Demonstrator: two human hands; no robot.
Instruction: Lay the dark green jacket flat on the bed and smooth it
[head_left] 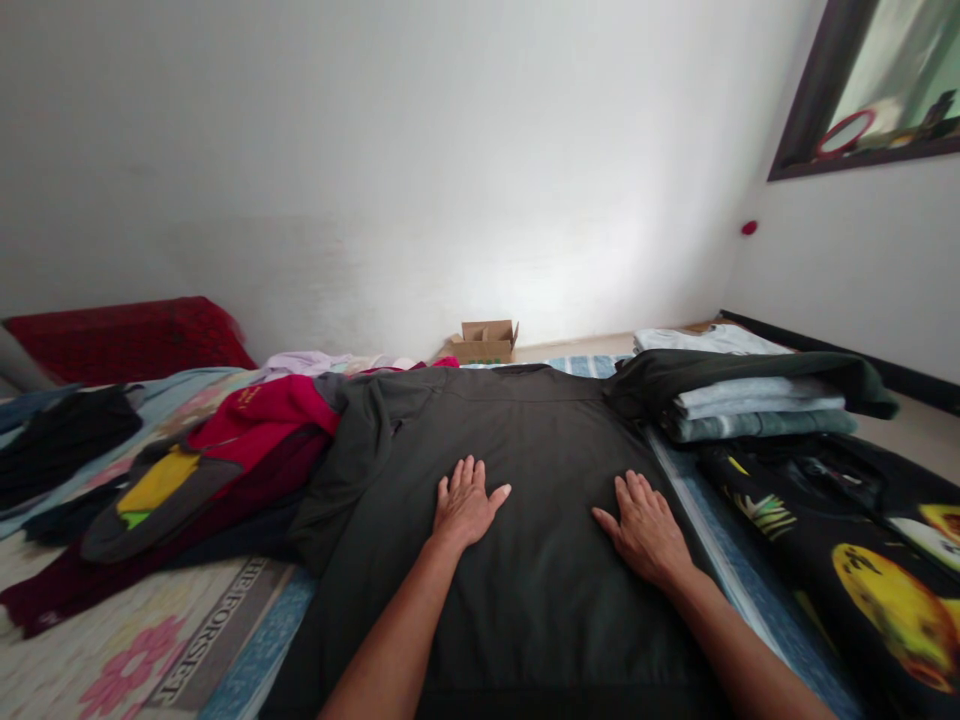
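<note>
A dark grey-green long-sleeved jacket or shirt (525, 600) is spread flat in front of me, its collar end away from me. My left hand (466, 502) lies flat on its left half, palm down, fingers apart. On the right half, my right hand (646, 525) also rests flat with the fingers stretched out. One sleeve (352, 450) bends down at the left, beside a red and maroon garment (262, 425). The other sleeve (750, 370) reaches right, across a stack of folded clothes (757, 425).
A black garment with yellow fruit prints (847, 560) lies at the right. Dark clothes (67, 440) and a flowered sheet (135, 650) are on the left. A small open cardboard box (484, 345) and a red cushion-like thing (127, 340) stand by the wall (450, 180).
</note>
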